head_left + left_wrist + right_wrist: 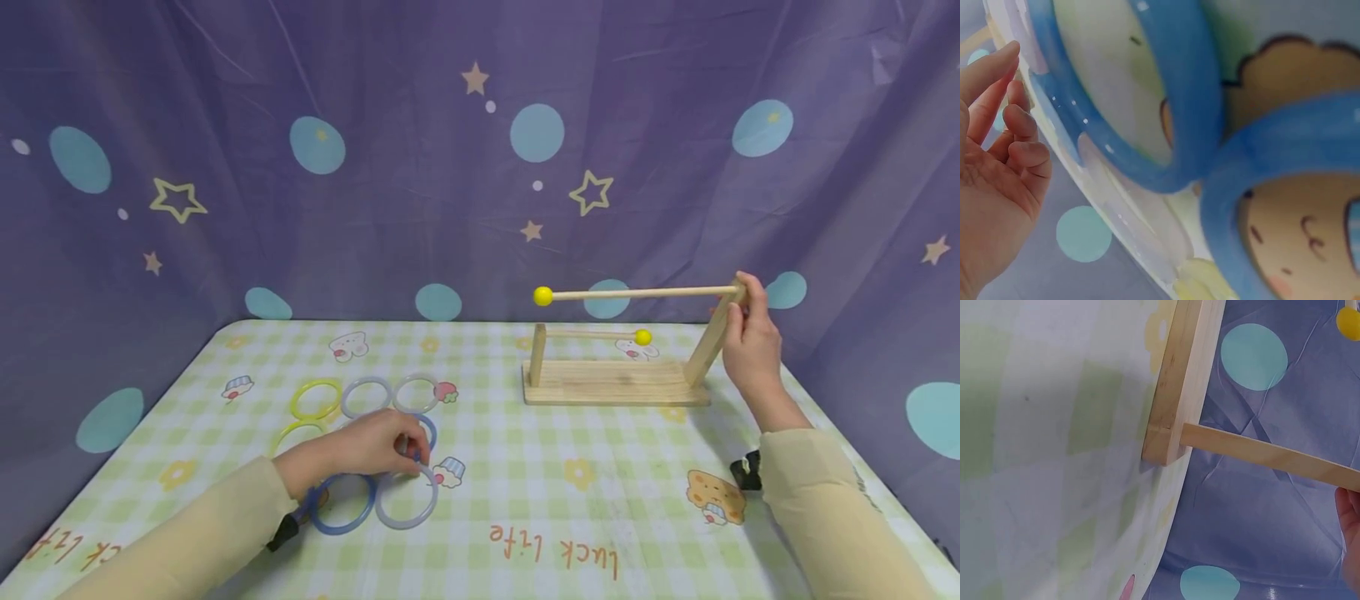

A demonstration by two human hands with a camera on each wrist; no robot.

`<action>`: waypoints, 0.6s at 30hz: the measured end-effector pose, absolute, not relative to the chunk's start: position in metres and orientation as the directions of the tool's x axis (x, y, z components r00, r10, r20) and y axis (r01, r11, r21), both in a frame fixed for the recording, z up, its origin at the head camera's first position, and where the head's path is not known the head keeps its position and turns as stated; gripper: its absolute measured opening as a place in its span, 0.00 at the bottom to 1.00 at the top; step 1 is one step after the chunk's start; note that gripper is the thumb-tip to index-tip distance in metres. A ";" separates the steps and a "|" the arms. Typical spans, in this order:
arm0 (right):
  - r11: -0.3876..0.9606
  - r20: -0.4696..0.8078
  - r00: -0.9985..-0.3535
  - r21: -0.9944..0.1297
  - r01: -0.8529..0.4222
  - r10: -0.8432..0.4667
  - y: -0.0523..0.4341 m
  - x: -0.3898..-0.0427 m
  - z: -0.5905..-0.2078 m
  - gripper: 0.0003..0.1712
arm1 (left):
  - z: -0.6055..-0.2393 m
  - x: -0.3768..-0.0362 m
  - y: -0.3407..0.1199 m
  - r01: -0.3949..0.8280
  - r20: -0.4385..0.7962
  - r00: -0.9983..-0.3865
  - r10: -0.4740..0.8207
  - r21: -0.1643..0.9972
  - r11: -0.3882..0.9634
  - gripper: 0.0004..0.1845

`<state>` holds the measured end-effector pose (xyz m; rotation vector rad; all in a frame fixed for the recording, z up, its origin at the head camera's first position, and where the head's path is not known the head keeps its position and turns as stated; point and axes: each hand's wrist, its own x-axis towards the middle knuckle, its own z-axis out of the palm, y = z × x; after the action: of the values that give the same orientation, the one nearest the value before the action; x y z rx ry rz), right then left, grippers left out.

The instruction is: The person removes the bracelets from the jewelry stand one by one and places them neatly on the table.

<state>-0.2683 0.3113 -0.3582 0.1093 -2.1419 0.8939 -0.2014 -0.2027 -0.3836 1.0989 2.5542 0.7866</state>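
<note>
My left hand [375, 443] is over a group of plastic rings, its thumb and fingertips pinching the far edge of a pale lilac ring [407, 526]. That ring looks slightly tilted up. Beside it lies a blue ring [343, 531]; another blue ring [432, 433] is partly hidden behind the hand. In the left wrist view, the fingers bend toward the thumb, and the pinch itself is not clear. My right hand [752, 342] grips the top of the tall post [708, 342] of a wooden stand [615, 385]. Only its fingertips show at the right wrist view's edge.
Yellow rings [293, 402] and paler rings [344, 398] lie farther back on the checked tablecloth [540, 517]. The stand's long upper rod [637, 293] and short lower rod [588, 335] each end in a yellow ball. A purple curtain [420, 225] hangs behind the table.
</note>
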 end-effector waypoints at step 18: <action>0.791 0.602 -0.797 -0.508 -0.341 0.044 0.333 -0.247 -0.342 0.30 | -0.361 -0.201 -0.214 0.597 0.099 -0.725 0.681 0.584 0.551 0.06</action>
<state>-0.2469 0.3330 -0.3423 0.2198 -2.3665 0.8268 -0.2010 -0.2135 -0.3605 1.0955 2.6422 0.9143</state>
